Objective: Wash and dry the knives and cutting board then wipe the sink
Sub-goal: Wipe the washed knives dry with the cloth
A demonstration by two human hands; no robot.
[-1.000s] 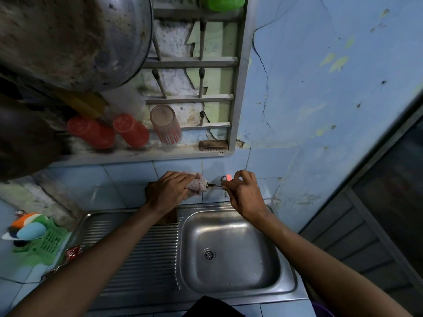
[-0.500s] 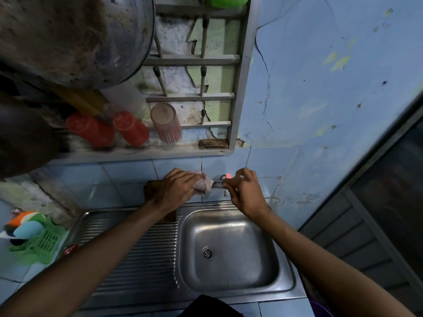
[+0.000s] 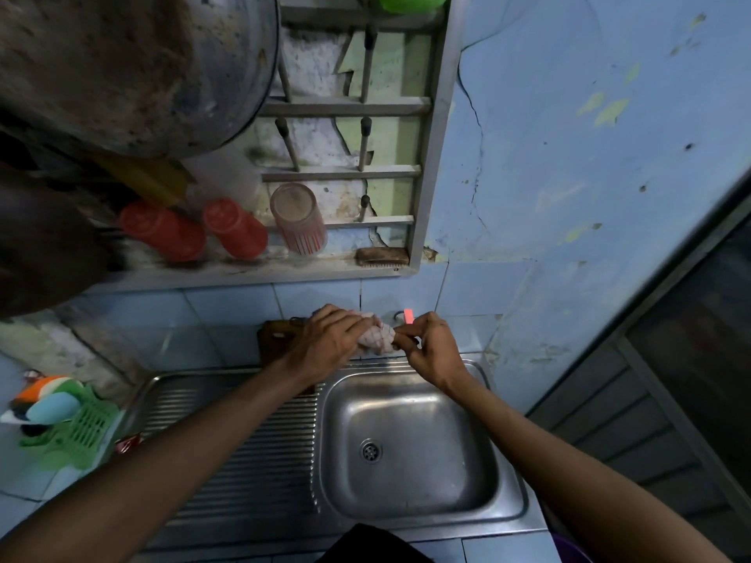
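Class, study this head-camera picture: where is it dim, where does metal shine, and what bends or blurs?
Head view: light is dim, and the dark pot at top left stays murky; soft glare lies on the sink basin; wide-angle distortion bows the forearms and the wall's edges; the green basket at the left edge is smeared; the cloth between the hands reads slightly soft.

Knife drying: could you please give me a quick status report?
Left hand grips cloth, bunched against right hand. Right fingers pinch something small; knife itself hidden. Cutting board leans behind left hand. Sink basin holds nothing.
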